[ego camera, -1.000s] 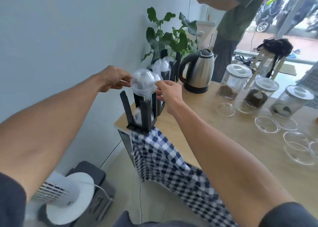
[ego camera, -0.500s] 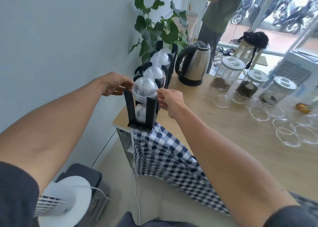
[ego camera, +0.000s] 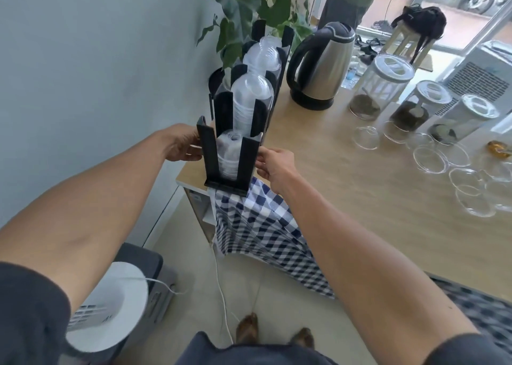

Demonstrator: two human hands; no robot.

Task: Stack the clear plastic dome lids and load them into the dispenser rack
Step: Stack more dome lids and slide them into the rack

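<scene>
Flanking hands (ego camera: 182, 144), crowding kettle (ego camera: 321, 68)

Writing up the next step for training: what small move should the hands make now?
Probably draw both hands away and reach for the loose lids on the table: the lid stack already sits low in the nearest rack, left hand and right hand flanking it.

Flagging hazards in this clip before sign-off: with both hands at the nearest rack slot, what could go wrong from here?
1. The dispenser rack stands at the counter's very corner, its base on the checked cloth that hangs over the edge; a nudge from the left hand or right hand might slide or tip it off.
2. The lid stack sits low between the posts; withdrawing fingers could catch it and leave it tilted.
</scene>
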